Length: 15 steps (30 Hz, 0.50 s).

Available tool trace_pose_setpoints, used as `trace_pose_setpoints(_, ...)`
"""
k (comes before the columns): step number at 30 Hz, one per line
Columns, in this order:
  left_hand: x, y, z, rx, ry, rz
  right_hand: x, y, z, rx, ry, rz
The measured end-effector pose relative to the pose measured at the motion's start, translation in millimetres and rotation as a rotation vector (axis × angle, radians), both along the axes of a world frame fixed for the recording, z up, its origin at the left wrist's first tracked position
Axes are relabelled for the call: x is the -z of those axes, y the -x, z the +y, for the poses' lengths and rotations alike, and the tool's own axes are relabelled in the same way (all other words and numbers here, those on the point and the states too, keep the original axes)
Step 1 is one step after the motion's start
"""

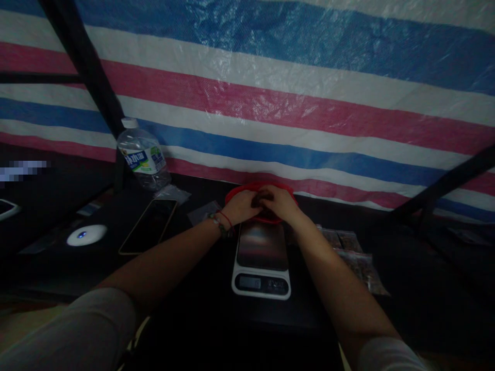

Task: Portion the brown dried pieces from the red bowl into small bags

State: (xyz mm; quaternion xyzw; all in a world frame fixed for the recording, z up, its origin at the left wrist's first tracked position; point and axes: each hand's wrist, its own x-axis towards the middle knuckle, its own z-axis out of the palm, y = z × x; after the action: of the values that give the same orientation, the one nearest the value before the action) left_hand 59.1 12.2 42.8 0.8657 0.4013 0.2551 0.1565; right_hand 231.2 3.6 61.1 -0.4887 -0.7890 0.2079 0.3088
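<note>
Both my hands reach into a red plastic bowl (233, 192) behind a white kitchen scale (262, 247). My left hand (244, 206) is closed at the bowl's left side, its fingers curled inward. Opposite it, my right hand (281, 203) is closed too, fingers bent towards the left ones. Dark brown material (263, 198) shows between the hands, too dim to name, and the fingertips are partly hidden in it. The scale's metal plate lies in front of the bowl, whose near rim meets or overhangs its back edge. A small number shows on its display, hard to read.
Right of my right forearm lie several clear bags (358, 263) with brown contents. To the left are a phone (150, 226), a white oval device (87, 235), a large plastic bottle (143, 154) and clear empty bags (201, 212). Behind hangs a striped tarp (270, 103) with dark metal bars.
</note>
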Motion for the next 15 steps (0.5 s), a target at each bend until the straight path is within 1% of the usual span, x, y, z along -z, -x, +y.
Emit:
trace_pose_setpoints(4,-0.5,-1.8,-3.4,-0.006,-0.001,-0.036,3.5,3.0,1.5,0.074,-0.080,0.011)
trace_pose_setpoints(9,0.7,-3.0,-4.2,-0.001,0.036,-0.046,3.7,8.7,0.0,0.048,-0.142,-0.045)
trace_pose_setpoints(12,2.5,-1.3,-1.2,-0.023,0.039,-0.055,0.7,6.6,0.8,0.106,-0.233,-0.068)
trace_pose_setpoints(14,3.2,1.0,1.9,-0.061,0.022,-0.030,-0.7,3.0,2.3,0.161,-0.241,-0.099)
trace_pose_setpoints(15,3.1,2.5,3.3,-0.078,0.010,-0.011,-0.7,1.2,2.9,0.161,-0.214,-0.132)
